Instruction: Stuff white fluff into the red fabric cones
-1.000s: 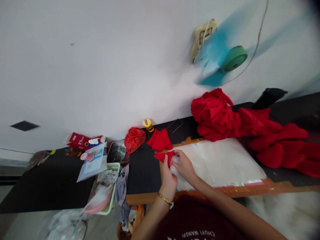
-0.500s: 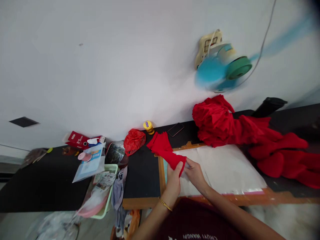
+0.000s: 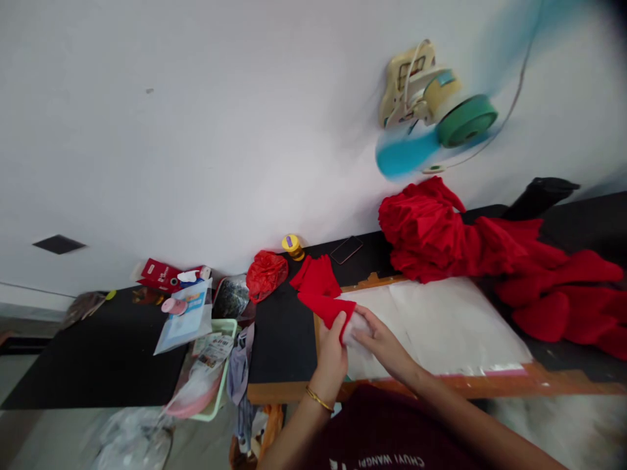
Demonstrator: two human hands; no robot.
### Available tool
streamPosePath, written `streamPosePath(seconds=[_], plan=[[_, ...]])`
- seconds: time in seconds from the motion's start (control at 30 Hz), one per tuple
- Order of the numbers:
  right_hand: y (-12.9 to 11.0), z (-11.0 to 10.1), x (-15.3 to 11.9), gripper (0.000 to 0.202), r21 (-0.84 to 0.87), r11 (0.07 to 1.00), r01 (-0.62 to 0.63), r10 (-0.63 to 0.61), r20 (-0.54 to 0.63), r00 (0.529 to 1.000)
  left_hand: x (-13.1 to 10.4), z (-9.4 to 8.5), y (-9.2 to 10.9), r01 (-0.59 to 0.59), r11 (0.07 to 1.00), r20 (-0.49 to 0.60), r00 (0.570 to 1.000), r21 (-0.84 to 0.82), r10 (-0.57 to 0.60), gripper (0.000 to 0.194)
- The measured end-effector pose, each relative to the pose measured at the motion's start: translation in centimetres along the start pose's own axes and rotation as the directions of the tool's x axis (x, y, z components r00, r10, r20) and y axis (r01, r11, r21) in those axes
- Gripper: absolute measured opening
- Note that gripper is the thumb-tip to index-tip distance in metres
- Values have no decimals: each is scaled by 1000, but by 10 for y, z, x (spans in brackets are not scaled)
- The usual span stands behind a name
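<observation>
A small red cloth piece point(image 3: 327, 308), pointed at its far left end, is held over the left edge of the white work surface. My left hand point(image 3: 334, 346) is closed around its near end, the thumb on top. White fluffy stuffing point(image 3: 353, 328) shows at the cloth's opening. Fingers of my right hand point(image 3: 376, 336) close on this stuffing, right beside the left hand. Just beyond the held piece, a few flat red cloth pieces point(image 3: 317, 277) lie on the black table.
A large red cloth heap point(image 3: 431, 228) covers the back right. Phone point(image 3: 347, 250), yellow-lidded jar point(image 3: 292, 247) and red plastic bag point(image 3: 266, 275) stand along the wall. A green basket point(image 3: 220, 391) is at left. A wall fan point(image 3: 465, 121) spins above right.
The held red piece has shifted slightly left and apart from the flat pieces behind it. More white stuffing shows between my hands. The whole view has shifted a little.
</observation>
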State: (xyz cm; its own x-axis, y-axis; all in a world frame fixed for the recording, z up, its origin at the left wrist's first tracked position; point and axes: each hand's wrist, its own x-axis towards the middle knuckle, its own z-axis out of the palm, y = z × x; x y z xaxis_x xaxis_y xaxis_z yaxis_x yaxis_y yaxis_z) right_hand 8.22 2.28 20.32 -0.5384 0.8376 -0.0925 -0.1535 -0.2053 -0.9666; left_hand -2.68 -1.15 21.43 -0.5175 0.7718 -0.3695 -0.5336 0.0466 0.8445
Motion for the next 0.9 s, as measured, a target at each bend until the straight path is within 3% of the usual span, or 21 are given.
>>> streamPosePath(seconds=[0.1,0.2,0.27,0.33,0.47,0.6,0.73,0.9], plan=[[1,-5,-10,61,-170,978,116,-132,-85,988,6,0,4,-12,999,-23,1000,-47,11,46],[0,-9,-18,41,-339,907,251,-315,-147,938,12,0,6,4,997,-12,1000,-78,-5,47],[1,-11,-21,25,-469,825,315,-401,-96,911,15,1,4,52,997,5,999,-64,-52,50],[3,-12,-22,23,-554,746,369,-430,23,903,15,0,0,98,995,21,995,-6,-98,51],[8,-11,-22,32,-639,636,434,-425,179,887,10,1,-9,139,981,64,987,136,-149,51],[16,-10,-15,29,-690,607,395,-416,147,897,-2,11,-11,138,989,46,989,55,-140,44],[29,-7,-5,34,-665,634,395,-442,108,891,-11,21,-4,82,994,90,992,74,-88,37],[34,-3,3,35,-725,623,295,-212,207,955,-15,21,-2,109,993,71,991,34,-111,33]])
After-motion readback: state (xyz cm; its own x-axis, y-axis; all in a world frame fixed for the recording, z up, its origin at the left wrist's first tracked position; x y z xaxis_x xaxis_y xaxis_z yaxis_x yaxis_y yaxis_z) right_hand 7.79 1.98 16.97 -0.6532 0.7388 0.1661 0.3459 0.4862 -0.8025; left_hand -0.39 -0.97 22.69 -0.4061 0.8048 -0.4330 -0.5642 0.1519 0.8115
